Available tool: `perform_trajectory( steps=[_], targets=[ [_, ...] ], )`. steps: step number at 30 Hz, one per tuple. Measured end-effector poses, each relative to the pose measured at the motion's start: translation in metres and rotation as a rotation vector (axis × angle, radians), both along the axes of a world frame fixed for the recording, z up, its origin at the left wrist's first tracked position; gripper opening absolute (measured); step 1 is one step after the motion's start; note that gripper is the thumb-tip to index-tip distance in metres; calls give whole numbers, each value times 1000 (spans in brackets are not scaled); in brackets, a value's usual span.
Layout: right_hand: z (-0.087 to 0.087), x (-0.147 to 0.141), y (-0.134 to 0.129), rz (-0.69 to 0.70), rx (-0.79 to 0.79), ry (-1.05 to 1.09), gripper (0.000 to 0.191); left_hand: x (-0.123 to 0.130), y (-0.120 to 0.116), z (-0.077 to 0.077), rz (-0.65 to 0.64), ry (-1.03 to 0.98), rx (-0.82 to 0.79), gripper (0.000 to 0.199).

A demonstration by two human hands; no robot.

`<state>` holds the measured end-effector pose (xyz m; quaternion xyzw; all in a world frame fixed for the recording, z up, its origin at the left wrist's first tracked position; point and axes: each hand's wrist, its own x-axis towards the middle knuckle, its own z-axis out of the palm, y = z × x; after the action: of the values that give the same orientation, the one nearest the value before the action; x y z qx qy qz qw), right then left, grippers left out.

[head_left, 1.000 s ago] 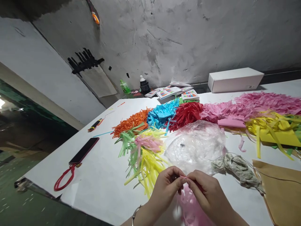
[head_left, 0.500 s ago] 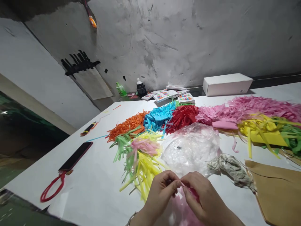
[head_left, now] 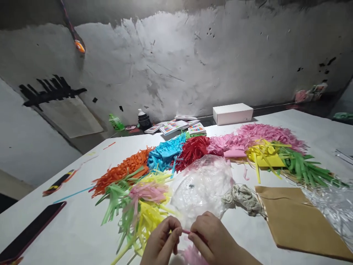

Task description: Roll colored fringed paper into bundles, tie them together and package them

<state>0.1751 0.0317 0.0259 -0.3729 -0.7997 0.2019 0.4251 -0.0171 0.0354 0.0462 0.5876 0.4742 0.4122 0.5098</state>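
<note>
Grey wall [head_left: 176, 73] backs our white table [head_left: 79, 228]. Close to us, our left hand [head_left: 165, 239] and right hand [head_left: 213, 237], both curled, pinch a pink twist [head_left: 186, 231] from either side, likely to keep it taut, above pink streamers [head_left: 193, 256]. Beyond, a plastic bag [head_left: 202, 191] lies between us and the red fringe [head_left: 194, 149]; yellow strips [head_left: 150, 217] sit left, cord [head_left: 245, 200] and brown card [head_left: 300, 224] right.

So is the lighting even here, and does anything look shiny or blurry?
In the head view, light is uneven, the wall brighter in its upper middle than at its far left and right; glints speckle the plastic bag; the pink strips at the bottom edge look soft.
</note>
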Motion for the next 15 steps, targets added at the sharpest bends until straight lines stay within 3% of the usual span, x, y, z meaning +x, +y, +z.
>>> perform_trajectory(
  steps=[5,7,11,15],
  targets=[
    [-4,-4,1,-60,-34,37,36,13,-4,-5,-45,-47,-11,42],
    [-5,-3,2,-60,-31,45,31,8,4,-3,-29,-3,23,44],
    [-6,8,-5,-121,10,54,26,-40,37,11,115,233,143,47],
    [3,40,-5,-192,86,-80,42,-85,66,29,269,623,467,47]
  ],
)
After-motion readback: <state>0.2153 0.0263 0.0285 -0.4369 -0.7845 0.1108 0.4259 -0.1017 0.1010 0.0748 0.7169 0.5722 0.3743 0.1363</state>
